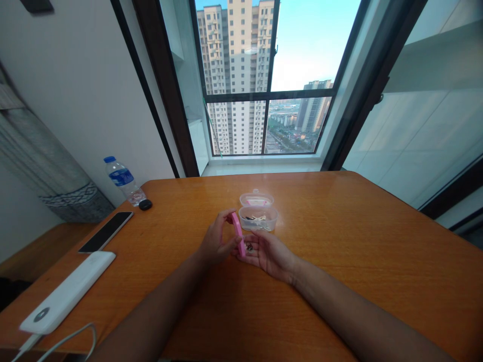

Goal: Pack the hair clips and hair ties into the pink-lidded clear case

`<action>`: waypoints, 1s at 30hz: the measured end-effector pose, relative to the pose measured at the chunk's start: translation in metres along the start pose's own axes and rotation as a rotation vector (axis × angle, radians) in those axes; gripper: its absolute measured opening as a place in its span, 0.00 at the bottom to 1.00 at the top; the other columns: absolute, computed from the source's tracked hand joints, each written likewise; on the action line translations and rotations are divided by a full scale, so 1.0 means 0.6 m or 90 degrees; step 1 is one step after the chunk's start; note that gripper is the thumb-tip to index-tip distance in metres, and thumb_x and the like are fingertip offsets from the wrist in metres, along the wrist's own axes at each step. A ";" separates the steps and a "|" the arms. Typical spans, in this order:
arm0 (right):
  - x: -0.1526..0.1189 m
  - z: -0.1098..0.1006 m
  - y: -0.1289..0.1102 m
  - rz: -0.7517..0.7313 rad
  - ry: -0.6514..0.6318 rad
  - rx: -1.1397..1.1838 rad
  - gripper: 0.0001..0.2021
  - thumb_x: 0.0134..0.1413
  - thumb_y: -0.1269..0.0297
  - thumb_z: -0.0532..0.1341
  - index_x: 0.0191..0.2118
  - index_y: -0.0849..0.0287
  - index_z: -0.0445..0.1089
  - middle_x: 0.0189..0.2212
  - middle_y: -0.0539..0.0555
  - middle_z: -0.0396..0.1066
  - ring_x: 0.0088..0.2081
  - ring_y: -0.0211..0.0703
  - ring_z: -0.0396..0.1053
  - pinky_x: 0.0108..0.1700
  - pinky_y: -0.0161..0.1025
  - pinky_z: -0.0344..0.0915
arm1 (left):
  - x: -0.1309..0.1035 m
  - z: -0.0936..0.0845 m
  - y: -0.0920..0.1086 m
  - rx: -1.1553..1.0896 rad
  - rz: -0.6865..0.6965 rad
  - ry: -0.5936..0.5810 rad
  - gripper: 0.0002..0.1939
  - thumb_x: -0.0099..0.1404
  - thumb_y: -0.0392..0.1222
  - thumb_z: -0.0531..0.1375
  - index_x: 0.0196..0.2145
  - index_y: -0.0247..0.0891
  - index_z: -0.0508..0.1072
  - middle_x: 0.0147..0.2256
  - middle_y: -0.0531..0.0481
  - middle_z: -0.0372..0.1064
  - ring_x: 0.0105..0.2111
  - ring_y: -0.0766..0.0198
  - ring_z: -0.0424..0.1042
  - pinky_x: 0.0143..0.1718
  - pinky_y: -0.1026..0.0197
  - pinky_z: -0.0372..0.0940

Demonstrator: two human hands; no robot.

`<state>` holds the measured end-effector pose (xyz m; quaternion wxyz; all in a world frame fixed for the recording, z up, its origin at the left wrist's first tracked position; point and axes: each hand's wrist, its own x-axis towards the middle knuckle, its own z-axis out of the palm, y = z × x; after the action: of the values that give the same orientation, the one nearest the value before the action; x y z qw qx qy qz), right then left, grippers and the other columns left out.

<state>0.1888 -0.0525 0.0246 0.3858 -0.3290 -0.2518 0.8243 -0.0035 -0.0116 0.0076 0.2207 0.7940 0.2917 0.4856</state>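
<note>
My left hand grips a flat pink case by its edges, tilted on its side. Palm up, my right hand has its fingers beneath the case's lower end. Small dark items lie on the right fingers beside the case; they are too small to name. Just beyond the hands stands a clear plastic box with small white and dark pieces inside. Its lid is raised open on the far side.
On the wooden table, a white power strip-like device with a cable and a phone lie at the left. Behind them are a water bottle and a small black object.
</note>
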 end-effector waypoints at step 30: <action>0.001 -0.009 -0.012 0.037 0.039 -0.038 0.13 0.61 0.59 0.56 0.28 0.60 0.62 0.19 0.47 0.64 0.18 0.31 0.63 0.20 0.26 0.57 | 0.026 -0.011 -0.043 -0.115 -0.232 0.408 0.23 0.65 0.46 0.60 0.55 0.38 0.60 0.50 0.39 0.69 0.49 0.58 0.72 0.53 0.53 0.65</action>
<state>0.1959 -0.0471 0.0259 0.3590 -0.3731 -0.2547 0.8168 -0.0105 0.0183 0.0038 0.2705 0.5138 0.4385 0.6860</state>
